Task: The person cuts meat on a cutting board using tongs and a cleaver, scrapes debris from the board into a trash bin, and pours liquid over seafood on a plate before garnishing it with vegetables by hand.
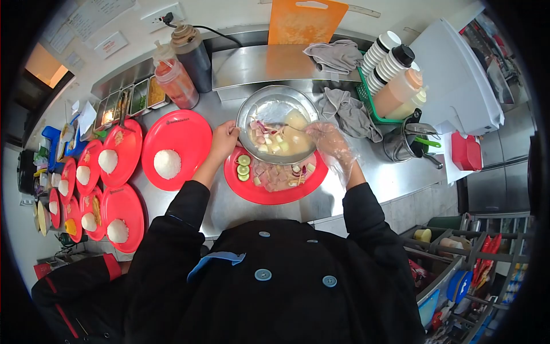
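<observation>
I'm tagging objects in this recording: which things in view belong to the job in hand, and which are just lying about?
Apparently in use:
metal bowl, left hand at its rim
gloved right hand
red plate below it, with lime slices and diced food

Apparently lying about:
orange cutting board
gray cloths
squeeze bottles
rice-topped red plates
red container

Single head-worn wide-angle view, facing forward and down past black chef's jacket [275, 309], near stainless-steel counter [395, 175], metal bowl [275, 103] just above centre
</observation>
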Motion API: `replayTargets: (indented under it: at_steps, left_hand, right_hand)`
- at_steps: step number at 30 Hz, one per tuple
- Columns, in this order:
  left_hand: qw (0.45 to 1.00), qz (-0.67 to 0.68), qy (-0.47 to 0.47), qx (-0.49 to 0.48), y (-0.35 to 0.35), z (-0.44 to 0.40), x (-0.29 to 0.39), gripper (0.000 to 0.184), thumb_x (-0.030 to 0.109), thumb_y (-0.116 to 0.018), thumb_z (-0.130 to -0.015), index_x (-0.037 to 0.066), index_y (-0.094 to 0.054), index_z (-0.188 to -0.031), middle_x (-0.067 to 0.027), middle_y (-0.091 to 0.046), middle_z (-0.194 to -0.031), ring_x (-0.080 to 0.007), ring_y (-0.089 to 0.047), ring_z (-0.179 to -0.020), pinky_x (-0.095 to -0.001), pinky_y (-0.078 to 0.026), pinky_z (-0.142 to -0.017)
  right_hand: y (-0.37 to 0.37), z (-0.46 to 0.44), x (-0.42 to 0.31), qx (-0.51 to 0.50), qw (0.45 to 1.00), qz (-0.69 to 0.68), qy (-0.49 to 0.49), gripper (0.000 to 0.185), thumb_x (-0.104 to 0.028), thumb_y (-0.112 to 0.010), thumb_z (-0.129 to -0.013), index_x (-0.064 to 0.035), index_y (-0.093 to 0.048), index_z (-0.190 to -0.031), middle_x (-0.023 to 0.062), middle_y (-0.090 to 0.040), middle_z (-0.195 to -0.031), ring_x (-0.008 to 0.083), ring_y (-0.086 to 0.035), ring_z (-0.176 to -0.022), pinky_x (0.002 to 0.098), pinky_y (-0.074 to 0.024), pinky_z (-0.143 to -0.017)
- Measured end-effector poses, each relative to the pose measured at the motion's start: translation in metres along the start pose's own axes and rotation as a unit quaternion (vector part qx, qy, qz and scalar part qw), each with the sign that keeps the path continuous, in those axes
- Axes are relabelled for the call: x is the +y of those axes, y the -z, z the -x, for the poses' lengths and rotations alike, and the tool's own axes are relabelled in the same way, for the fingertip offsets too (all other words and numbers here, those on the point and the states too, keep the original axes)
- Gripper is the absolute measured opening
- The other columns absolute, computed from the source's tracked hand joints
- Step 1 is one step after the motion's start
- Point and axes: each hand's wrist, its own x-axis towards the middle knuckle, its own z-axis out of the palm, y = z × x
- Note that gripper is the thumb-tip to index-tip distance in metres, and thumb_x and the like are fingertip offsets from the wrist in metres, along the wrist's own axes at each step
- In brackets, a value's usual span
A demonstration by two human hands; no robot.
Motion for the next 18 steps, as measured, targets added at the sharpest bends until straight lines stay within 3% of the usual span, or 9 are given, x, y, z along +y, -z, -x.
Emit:
replayTargets:
  at_steps: [6,8,9,11,15,18]
  left_hand:
    - [1.0,0.017,-0.004,0.019,0.0,-0.003,-0.002,0.022,0.002,-0.046,-0.09,-0.009,-0.057,-0.105,-0.0116,-0.065,-0.081,-0.0152,-0.063,-0.063,-0.0271,-0.055,-0.053]
    - [1.0,0.014,-0.013,0.016,0.001,-0.004,-0.004,0.021,0.002,-0.047,-0.09,-0.009,-0.057,-0.105,-0.0116,-0.065,-0.081,-0.015,-0.063,-0.062,-0.0269,-0.054,-0.053]
    - [1.0,0.012,-0.022,0.011,0.002,-0.005,-0.004,0.021,0.002,-0.047,-0.09,-0.009,-0.057,-0.105,-0.0115,-0.065,-0.081,-0.0149,-0.063,-0.062,-0.0268,-0.054,-0.053]
    - [1.0,-0.005,-0.021,0.022,0.002,-0.004,-0.002,0.021,0.003,-0.047,-0.09,-0.008,-0.057,-0.105,-0.0112,-0.065,-0.08,-0.0146,-0.063,-0.062,-0.0267,-0.054,-0.053]
    - [0.999,-0.024,-0.026,0.034,0.003,-0.004,0.002,0.021,0.003,-0.047,-0.09,-0.007,-0.058,-0.105,-0.0104,-0.065,-0.079,-0.0138,-0.063,-0.061,-0.0262,-0.053,-0.052]
    - [0.998,-0.011,-0.038,0.043,0.002,-0.006,0.003,0.021,0.003,-0.046,-0.091,-0.007,-0.058,-0.105,-0.0103,-0.065,-0.081,-0.0132,-0.062,-0.06,-0.0259,-0.053,-0.051]
  right_hand:
    - [0.0,0.032,0.005,-0.052,0.998,0.025,0.009,0.02,-0.015,-0.056,-0.09,-0.0002,-0.067,-0.098,0.0111,-0.067,-0.081,0.0159,-0.06,-0.075,0.0314,-0.0477,-0.073]
    - [0.002,0.042,0.002,-0.07,0.997,-0.001,-0.028,0.021,-0.02,-0.057,-0.088,-0.0036,-0.068,-0.097,0.0164,-0.067,-0.09,0.0271,-0.065,-0.083,0.0361,-0.0483,-0.077]
    - [0.004,0.047,0.001,-0.069,0.997,-0.002,-0.028,0.021,-0.02,-0.057,-0.088,-0.0036,-0.068,-0.097,0.0164,-0.067,-0.09,0.0271,-0.065,-0.083,0.0361,-0.0483,-0.077]
    - [0.011,0.057,0.002,-0.074,0.997,-0.005,0.037,0.021,-0.014,-0.056,-0.089,-0.0009,-0.066,-0.101,0.0109,-0.066,-0.084,0.0142,-0.057,-0.074,0.0302,-0.0466,-0.071]
    - [0.032,0.069,0.0,-0.089,0.993,0.052,0.054,0.02,-0.013,-0.056,-0.089,-0.0013,-0.066,-0.102,0.0109,-0.066,-0.086,0.0139,-0.057,-0.077,0.0295,-0.0466,-0.073]
    - [0.042,0.067,-0.008,-0.082,0.995,-0.042,0.048,0.02,-0.012,-0.055,-0.089,-0.0006,-0.066,-0.102,0.011,-0.066,-0.089,0.0138,-0.058,-0.08,0.0295,-0.0468,-0.076]
